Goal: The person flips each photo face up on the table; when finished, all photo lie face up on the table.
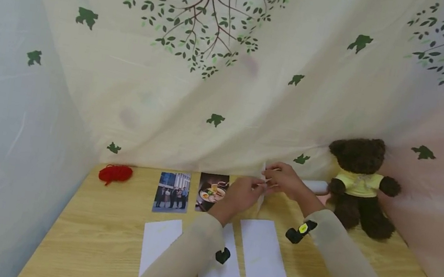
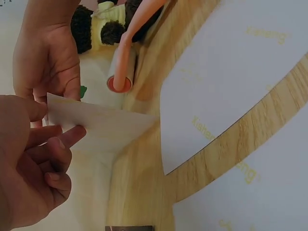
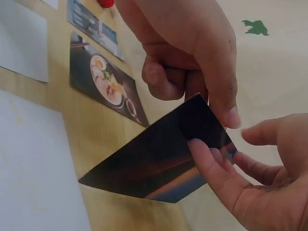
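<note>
Both hands hold one photo (image 1: 261, 189) upright above the wooden table (image 1: 102, 231), near its far edge. The right wrist view shows its dark printed face (image 3: 163, 161), and the left wrist view its white back (image 2: 103, 127). My left hand (image 1: 255, 186) pinches one corner, its thumb (image 3: 226, 108) on the print. My right hand (image 1: 271, 178) grips the neighbouring edge, fingertips (image 3: 199, 147) on the picture. In the left wrist view the left hand (image 2: 57, 139) is at the card's left end and the right hand (image 2: 67, 91) at its top.
A group photo (image 1: 172, 192) and a food photo (image 1: 212, 191) lie face up. Three white sheets (image 1: 262, 249) lie nearer me. Red yarn (image 1: 115, 173) sits far left. A brown teddy bear (image 1: 360, 184) and a white roll (image 1: 316, 186) stand at the right. Leaf-print curtains surround the table.
</note>
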Demonstrator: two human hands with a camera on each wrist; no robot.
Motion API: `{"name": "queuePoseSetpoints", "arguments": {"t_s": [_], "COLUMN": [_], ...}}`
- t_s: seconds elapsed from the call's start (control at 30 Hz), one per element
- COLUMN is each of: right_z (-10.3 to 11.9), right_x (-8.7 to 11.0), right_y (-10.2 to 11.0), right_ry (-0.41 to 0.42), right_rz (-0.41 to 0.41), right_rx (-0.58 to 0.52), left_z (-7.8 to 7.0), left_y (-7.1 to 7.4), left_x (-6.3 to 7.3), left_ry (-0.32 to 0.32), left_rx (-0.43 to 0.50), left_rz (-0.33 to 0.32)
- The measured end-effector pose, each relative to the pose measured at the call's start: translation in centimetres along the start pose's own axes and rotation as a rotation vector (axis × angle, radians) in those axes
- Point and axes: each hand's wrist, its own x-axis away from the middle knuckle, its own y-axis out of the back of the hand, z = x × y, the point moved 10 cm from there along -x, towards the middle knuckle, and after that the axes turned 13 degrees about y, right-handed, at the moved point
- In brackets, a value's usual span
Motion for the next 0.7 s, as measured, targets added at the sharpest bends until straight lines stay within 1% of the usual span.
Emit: {"name": "queuePoseSetpoints", "arguments": {"t_s": [0.1,0.17,0.2,0.3,0.33,0.4,0.47,0.53,0.57,0.63,0.7], "right_z": [-0.4,-0.9,-1.4,-2.5,-2.8,-3.1,-3.0,-2.5,-2.4,-1.9,-1.6], "right_x": [-0.1,0.1,0.1,0.4,0.4,0.3,0.4,0.4,0.3,0.2,0.2], "right_y": [-0.5,-0.8,-0.9,-1.4,-1.6,-1.9,-2.3,-2.7,-3.0,-3.6,-3.9], "right_ry": [0.0,0.009,0.007,0.046,0.078,0.145,0.237,0.331,0.37,0.44,0.477], "right_rz": [-0.002,-0.003,-0.017,-0.028,-0.026,-0.021,0.009,0.04,0.056,0.081,0.107], "right_rx": [-0.01,-0.011,-0.011,0.041,0.081,0.197,0.355,0.537,0.613,0.73,0.804], "left_z": [0.6,1.0,1.3,2.2,2.6,3.6,4.4,5.1,5.6,6.4,6.9], "left_y": [0.2,0.2,0.2,0.3,0.3,0.4,0.6,1.0,1.5,2.9,4.6], "left_x": [-0.1,-0.3,-0.4,-0.6,-0.6,-0.6,-0.5,-0.4,-0.1,0.5,1.7], "left_ry": [0.036,0.04,0.042,0.054,0.064,0.099,0.134,0.152,0.161,0.151,0.119], "left_rx": [0.061,0.077,0.078,0.086,0.093,0.074,0.007,-0.088,-0.134,-0.202,-0.217], "left_rz": [-0.009,-0.029,-0.038,-0.061,-0.059,-0.066,-0.067,-0.09,-0.101,-0.118,-0.134]}}
